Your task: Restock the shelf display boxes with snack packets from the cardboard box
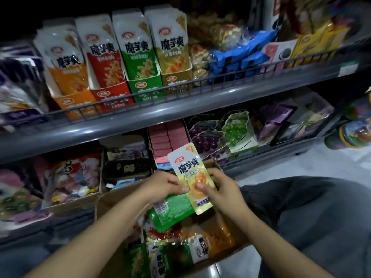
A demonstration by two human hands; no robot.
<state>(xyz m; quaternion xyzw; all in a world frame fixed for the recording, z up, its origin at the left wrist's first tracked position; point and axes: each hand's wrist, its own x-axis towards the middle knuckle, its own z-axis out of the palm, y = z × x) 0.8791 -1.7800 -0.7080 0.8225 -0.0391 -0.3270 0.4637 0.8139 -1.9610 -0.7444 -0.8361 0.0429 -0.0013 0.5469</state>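
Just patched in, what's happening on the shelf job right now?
A person is mid-restock. Both hands, left hand and right hand, hold a yellow snack packet upright over the open cardboard box; the left also grips a bundle of green packets. More packets lie in the box. On the upper shelf stand four display boxes; the matching yellow display box is the rightmost. The packet has not yet reached it.

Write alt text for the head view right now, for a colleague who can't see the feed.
Both hands hold snack packets above an open cardboard box: the right hand and left hand pinch a yellow packet, with green packets under the left hand. On the upper shelf stand four display boxes, orange, red, green and yellow.
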